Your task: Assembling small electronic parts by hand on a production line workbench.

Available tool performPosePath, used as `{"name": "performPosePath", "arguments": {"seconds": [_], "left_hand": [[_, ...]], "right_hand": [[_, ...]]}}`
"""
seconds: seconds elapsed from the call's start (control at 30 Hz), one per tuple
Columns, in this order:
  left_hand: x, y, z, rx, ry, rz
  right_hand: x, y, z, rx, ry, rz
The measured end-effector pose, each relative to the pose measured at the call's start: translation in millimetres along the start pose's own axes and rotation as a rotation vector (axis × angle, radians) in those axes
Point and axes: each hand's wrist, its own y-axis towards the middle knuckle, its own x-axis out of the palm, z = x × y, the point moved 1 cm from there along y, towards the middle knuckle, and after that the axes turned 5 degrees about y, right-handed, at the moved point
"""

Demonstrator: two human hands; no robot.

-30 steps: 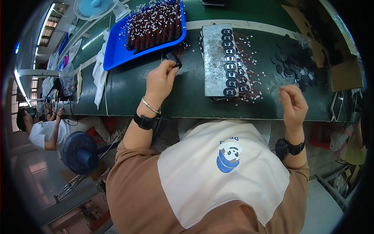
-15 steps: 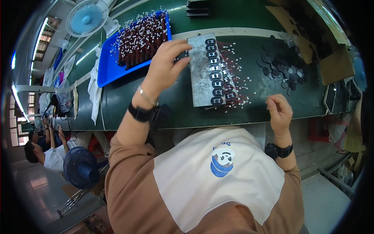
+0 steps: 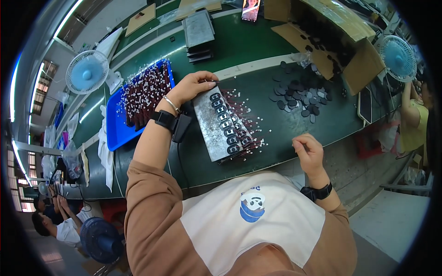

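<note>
A grey metal plate (image 3: 206, 124) lies slantwise on the green table before me. Along its right side runs a row of black oval parts (image 3: 225, 125), with dark red wires and small white connectors (image 3: 251, 123) spreading off to the right. My left hand (image 3: 195, 86) is at the plate's far end, thumb and fingers closed on its edge. To the right of the plate, my right hand (image 3: 309, 154) is raised near the table's front edge with its fingers curled together. Whatever it may hold is hidden.
At the left is a blue tray (image 3: 112, 139) with bundled wires (image 3: 145, 94). Loose black discs (image 3: 301, 94) lie right of the plate, near a cardboard box (image 3: 363, 64). Stacked metal plates (image 3: 199, 28) and a lit phone (image 3: 250, 10) are farther back. A fan (image 3: 86, 73) stands far left.
The view has shifted, bringing more of the table's far side in. My left hand has gone from spread fingers beside the plate to gripping its far end. My right hand keeps its curl.
</note>
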Motion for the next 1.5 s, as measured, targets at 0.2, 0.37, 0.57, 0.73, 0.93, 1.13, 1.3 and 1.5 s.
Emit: {"name": "performPosePath", "arguments": {"seconds": [0.2, 0.37, 0.57, 0.73, 0.93, 1.13, 1.3, 1.5], "left_hand": [[1, 5, -2, 0.072, 0.001, 0.091], [4, 2, 7, 0.043, -0.091, 0.124], [-3, 14, -6, 0.074, -0.156, 0.145], [-3, -4, 15, 0.235, -0.263, 0.309], [58, -87, 103, 0.118, -0.615, 0.132], [124, -113, 117, -0.202, -0.828, -0.199], [138, -114, 105, -0.268, -0.927, -0.241], [147, -114, 106, -0.245, -0.878, -0.269]], "right_hand": [[7, 5, -6, -0.009, -0.002, -0.012], [11, 4, -4, -0.020, 0.008, -0.030], [14, 5, -8, -0.049, 0.024, -0.058], [6, -5, -11, -0.021, 0.023, -0.037], [0, 8, -27, -0.103, 0.066, -0.052], [27, 38, -65, -0.486, 0.043, -0.096], [30, 29, -55, -0.585, -0.124, -0.343], [25, 21, -54, -0.613, -0.142, -0.371]]}}
